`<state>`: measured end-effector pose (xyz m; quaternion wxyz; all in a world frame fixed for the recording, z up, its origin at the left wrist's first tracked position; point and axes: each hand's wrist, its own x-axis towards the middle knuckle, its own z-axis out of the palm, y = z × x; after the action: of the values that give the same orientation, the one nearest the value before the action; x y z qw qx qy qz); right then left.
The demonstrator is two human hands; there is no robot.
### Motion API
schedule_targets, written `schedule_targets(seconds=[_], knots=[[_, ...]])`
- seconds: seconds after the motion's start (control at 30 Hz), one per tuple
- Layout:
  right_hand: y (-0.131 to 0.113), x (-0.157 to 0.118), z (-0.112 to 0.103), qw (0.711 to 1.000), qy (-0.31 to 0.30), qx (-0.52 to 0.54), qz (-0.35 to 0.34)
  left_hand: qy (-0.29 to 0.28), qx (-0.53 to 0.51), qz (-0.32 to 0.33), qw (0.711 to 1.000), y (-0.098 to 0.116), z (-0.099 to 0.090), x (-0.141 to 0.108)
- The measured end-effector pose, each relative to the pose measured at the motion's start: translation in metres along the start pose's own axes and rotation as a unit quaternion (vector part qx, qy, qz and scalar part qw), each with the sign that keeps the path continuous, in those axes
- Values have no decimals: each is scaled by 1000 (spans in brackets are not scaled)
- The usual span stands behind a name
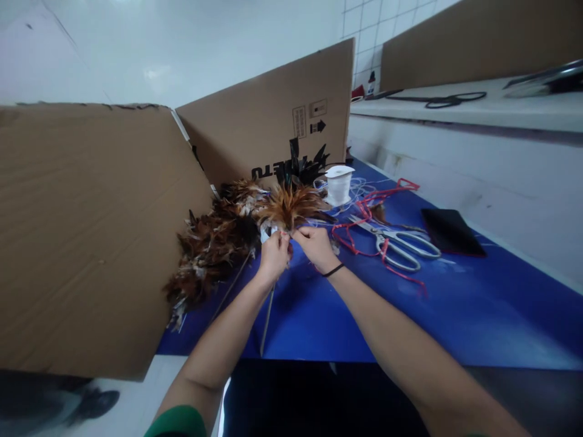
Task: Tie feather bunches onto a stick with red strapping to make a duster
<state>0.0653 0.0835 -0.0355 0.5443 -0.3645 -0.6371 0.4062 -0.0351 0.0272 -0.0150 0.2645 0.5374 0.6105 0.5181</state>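
Both of my hands meet at the base of a fanned bunch of orange-brown feathers above the blue table. My left hand is closed round the base of the bunch, and a thin stick runs from beneath it toward the table's front edge. With fingers pinched, my right hand touches the same spot; whatever lies between its fingertips is too small to make out. Just left is a heap of dark brown feathers. Black feathers stand up behind the bunch.
A white spool of string stands behind my right hand. Scissors lie to the right, tangled with red plastic string. Beyond them is a flat black object. Cardboard panels wall the left and back; a white ledge borders the right.
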Motion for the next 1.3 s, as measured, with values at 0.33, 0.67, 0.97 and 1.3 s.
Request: schedule_targets(seconds=[0.33, 0.67, 0.97, 1.3], knots=[[-6, -8, 7, 995, -26, 62, 69, -49, 74, 23, 996, -4, -4, -1], [7, -8, 9, 993, -34, 82, 79, -89, -197, -107, 970, -13, -11, 1], [12, -11, 13, 995, -52, 26, 86, -30, -175, -85, 980, -35, -2, -4], [10, -15, 17, 992, -45, 61, 104, -9, -304, -162, 939, -26, -9, -3]])
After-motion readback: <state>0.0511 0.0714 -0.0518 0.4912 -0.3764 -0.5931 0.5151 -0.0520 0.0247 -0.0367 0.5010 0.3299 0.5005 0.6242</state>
